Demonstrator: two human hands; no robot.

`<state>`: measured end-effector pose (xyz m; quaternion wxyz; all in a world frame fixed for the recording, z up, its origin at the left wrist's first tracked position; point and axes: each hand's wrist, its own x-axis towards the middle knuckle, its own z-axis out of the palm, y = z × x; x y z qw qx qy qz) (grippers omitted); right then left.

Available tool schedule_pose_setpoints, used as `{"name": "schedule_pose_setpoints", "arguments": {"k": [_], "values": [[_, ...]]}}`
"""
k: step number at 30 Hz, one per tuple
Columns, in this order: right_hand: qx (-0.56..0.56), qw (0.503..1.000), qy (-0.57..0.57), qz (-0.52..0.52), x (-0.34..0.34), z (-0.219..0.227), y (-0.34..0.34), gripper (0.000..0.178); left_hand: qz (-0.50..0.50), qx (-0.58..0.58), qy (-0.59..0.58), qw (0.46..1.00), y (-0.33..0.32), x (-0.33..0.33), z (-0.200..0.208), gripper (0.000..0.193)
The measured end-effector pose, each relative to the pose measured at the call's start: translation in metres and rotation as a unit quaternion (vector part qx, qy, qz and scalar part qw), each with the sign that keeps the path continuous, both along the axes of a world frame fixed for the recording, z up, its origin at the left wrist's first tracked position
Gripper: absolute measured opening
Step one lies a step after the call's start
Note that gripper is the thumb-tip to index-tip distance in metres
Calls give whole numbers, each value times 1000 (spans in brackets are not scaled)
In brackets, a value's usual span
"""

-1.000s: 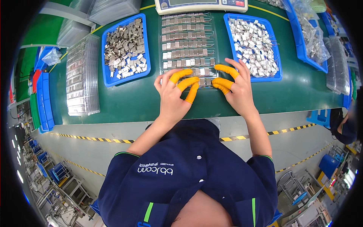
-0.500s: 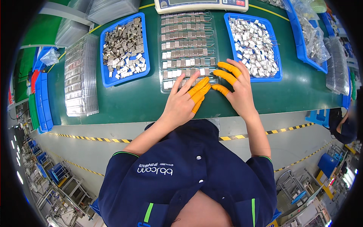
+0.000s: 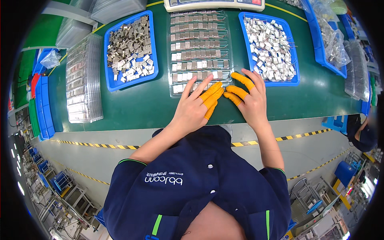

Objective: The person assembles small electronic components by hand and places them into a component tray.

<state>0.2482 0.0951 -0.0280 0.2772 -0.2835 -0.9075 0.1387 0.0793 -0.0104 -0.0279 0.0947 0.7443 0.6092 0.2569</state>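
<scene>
A clear plastic tray point(image 3: 173, 56) lies in front of me, with rows of small metal connectors point(image 3: 199, 55) and thin wires at their right ends. My left hand point(image 3: 196, 105) rests over its nearest rows; the yellow-cotted thumb and two fingers are drawn together, while the two bare fingers reach over the connectors. My right hand point(image 3: 253, 102) is at the tray's near right corner. Its yellow-cotted thumb and index finger are pressed together beside the left fingertips, and the other fingers are bent. What either pinch holds is hidden by the fingers.
Left of the tray, a blue bin point(image 3: 109, 76) holds loose metal connectors. A blue bin point(image 3: 297, 64) of white wired connectors stands right. Filled clear trays point(image 3: 85, 80) are stacked far left. A scale point(image 3: 214, 5) stands behind; another blue bin point(image 3: 320, 48) holds plastic bags.
My right thumb and index finger have closed together, and that hand's fingers have come down slightly toward me. My left hand has stayed nearly in place over the tray.
</scene>
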Motion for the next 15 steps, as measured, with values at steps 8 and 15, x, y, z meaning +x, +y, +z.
{"name": "schedule_pose_setpoints", "arguments": {"k": [8,15], "values": [[4,1000,14,3,3,-3,-2,20,6,12,-8,1000,0,1,-2,36],[-48,998,29,3,-2,7,1,21,10,34,-15,999,2,2,-3,29]]}}
